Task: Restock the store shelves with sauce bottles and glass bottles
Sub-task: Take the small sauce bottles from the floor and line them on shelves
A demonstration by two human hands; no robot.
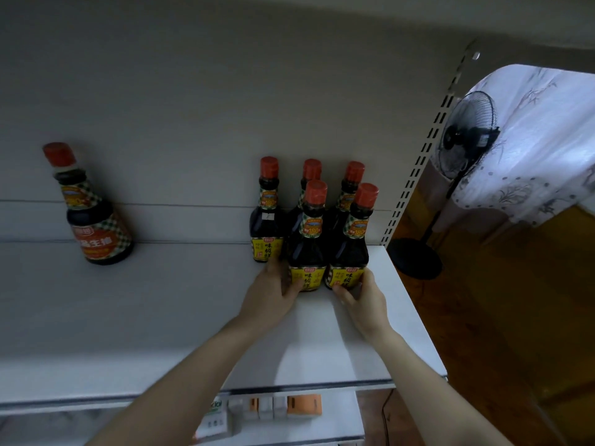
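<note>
Several dark sauce bottles with red caps and yellow labels stand grouped at the right end of a white shelf (161, 317). My left hand (273, 292) grips the base of the front-left bottle (307, 239). My right hand (362, 294) grips the base of the front-right bottle (352, 246). Both bottles stand upright on the shelf, side by side. Behind them stand three more bottles, the leftmost (265, 217) in plain sight, the other two partly hidden. A lone sauce bottle with an orange-red label (95, 217) stands far to the left by the back panel.
The shelf's right edge lies just past the bottles, beside a slotted metal upright (418, 162). A black standing fan (463, 136) and a white patterned curtain (541, 140) stand beyond on a wooden floor. Small boxes (289, 405) sit on the lower shelf.
</note>
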